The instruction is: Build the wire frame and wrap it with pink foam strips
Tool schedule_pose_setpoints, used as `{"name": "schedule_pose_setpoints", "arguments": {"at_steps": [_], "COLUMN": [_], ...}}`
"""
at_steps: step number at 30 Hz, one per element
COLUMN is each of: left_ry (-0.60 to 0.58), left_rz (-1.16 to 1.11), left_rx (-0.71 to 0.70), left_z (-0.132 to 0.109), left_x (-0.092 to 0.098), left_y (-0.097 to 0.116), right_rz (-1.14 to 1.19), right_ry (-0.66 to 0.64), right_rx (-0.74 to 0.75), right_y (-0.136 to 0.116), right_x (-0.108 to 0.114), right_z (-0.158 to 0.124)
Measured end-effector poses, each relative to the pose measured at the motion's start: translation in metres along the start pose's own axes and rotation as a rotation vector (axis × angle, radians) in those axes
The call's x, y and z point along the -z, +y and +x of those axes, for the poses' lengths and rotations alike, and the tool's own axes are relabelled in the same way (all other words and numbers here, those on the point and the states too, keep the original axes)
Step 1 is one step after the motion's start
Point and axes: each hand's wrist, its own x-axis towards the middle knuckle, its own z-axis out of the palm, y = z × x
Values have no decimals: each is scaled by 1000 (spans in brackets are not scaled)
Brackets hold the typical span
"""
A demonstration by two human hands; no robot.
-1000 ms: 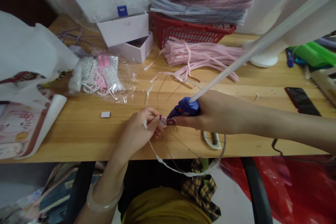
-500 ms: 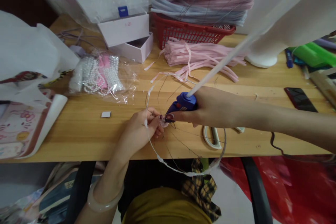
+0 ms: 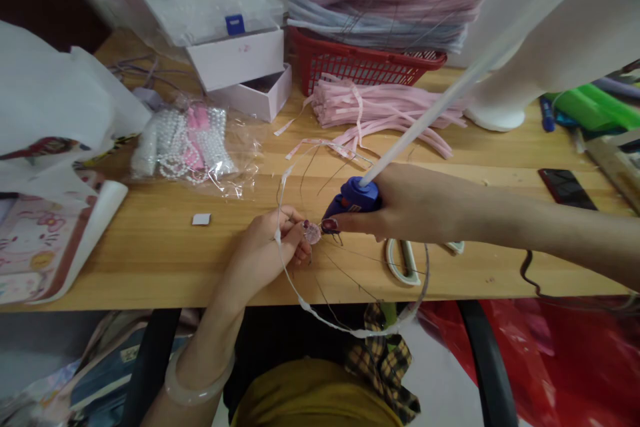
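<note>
Between thumb and fingers, my left hand [image 3: 273, 240] pinches a small pinkish, translucent round piece [image 3: 313, 233]. My right hand [image 3: 400, 207] is wrapped round a blue glue gun [image 3: 357, 197], and a long white glue stick [image 3: 425, 121] juts from its back end. The gun's nozzle end is close to the round piece, partly hidden by my right thumb. A large white-wrapped wire ring [image 3: 303, 300] passes by my left hand and overhangs the table's front edge. Thin dark wires [image 3: 345, 268] run across the inside of the ring.
Scissors [image 3: 403, 263] lie under the ring's right side. Behind are a bundle of pink strips [image 3: 380, 103], a red basket [image 3: 365, 67], white boxes [image 3: 240, 57] and bagged pearl beads [image 3: 185, 143]. A phone [image 3: 567, 188] lies at right; a white square [image 3: 201, 219] at left.
My right hand has drawn the glue gun slightly to the right, away from the round piece, which now shows more fully. My left hand has stayed nearly still.
</note>
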Motion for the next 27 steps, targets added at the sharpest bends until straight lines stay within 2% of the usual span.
{"name": "schedule_pose_setpoints", "arguments": {"at_steps": [13, 21, 24, 27], "left_ry": [15, 18, 19, 18], "left_rz": [13, 19, 21, 4], "left_rx": [6, -26, -23, -27], "left_z": [1, 4, 3, 2], "left_x": [-1, -1, -2, -2], "left_y": [-1, -6, -6, -4], "right_rz": [-15, 77, 47, 38], "right_ry": [-59, -33, -13, -50], "right_rx": [-87, -20, -46, -53], "right_y": [-5, -5, -7, -7], "right_x": [-1, 4, 8, 8], "right_z": [5, 4, 2, 2]}}
